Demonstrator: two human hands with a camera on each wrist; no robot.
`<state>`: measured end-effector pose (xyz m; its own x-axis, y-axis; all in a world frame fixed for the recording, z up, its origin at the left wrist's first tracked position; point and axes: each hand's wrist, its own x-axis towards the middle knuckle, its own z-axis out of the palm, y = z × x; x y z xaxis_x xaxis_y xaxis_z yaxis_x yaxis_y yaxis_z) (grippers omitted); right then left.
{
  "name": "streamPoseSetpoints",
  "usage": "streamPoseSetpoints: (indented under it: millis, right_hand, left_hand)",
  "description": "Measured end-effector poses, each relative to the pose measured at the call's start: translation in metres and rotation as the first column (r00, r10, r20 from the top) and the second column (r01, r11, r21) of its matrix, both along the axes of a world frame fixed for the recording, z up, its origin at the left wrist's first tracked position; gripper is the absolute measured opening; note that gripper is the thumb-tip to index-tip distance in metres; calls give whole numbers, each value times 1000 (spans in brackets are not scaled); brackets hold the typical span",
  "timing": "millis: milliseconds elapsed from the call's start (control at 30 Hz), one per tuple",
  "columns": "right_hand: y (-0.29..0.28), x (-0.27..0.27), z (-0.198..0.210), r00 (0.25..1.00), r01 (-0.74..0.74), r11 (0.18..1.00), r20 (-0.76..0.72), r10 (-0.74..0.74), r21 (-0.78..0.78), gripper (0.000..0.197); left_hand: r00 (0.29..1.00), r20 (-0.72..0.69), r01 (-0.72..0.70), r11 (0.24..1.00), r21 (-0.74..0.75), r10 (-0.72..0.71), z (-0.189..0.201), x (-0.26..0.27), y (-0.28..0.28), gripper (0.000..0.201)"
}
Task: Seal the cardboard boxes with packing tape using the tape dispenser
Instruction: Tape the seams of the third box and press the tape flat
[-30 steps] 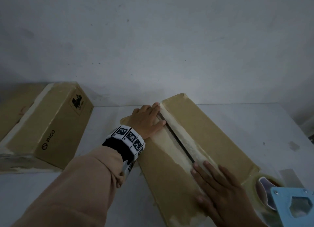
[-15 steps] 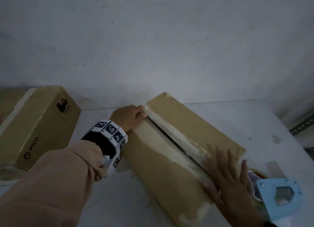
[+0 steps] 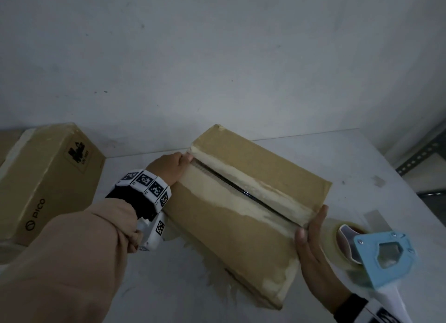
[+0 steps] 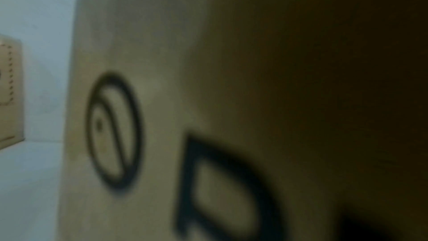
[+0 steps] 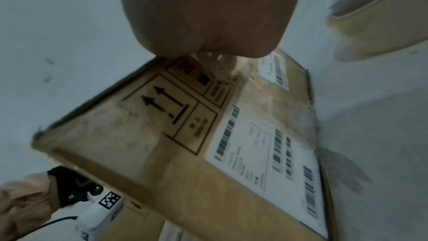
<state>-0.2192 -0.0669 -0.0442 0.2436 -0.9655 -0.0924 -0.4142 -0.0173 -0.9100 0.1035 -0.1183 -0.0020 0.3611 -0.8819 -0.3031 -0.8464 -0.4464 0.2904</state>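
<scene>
Cardboard box lies slantwise on the white tabletop, its taped top seam still split by a dark gap. Left hand curls over the box's far end; right hand lies flat and open against its near end. Just right of the box rests the blue tape dispenser. Well left of the box stands a second PICO box.

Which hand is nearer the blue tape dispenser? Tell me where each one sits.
Right. The right hand rests against the box's near end, right beside the tape dispenser. The left hand holds the box's far end, well away.
</scene>
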Motion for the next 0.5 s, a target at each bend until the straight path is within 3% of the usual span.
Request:
streamPoseSetpoints:
  millis: [67,167,233,267,367,500]
  right_hand:
    - [2,-5,-1,998,-49,995,29,47,86,70]
    - [14,-18,-3,990,-114,953,114,85,279,95]
    - [24,-21,6,987,-158,930,93,134,332,83]
    - [23,-22,7,988,-144,950,87,125,277,83]
    - [15,-23,8,999,17,996,37,-20,83,114]
    - [21,-6,-10,979,-135,982,169,112,133,83]
  left_hand:
    - [999,51,8,998,60,-11,4,-2,0,60]
    - [988,135,62,992,106,-76,12,-8,5,60]
    - [973,177,122,983,135,-145,19,-22,13,67]
    - [966,183,158,978,139,-182,23,-33,19,70]
    - [953,154,243,963,120,-260,32,-64,37,73]
    - [932,19,354,918,180,-363,29,-104,59,77]
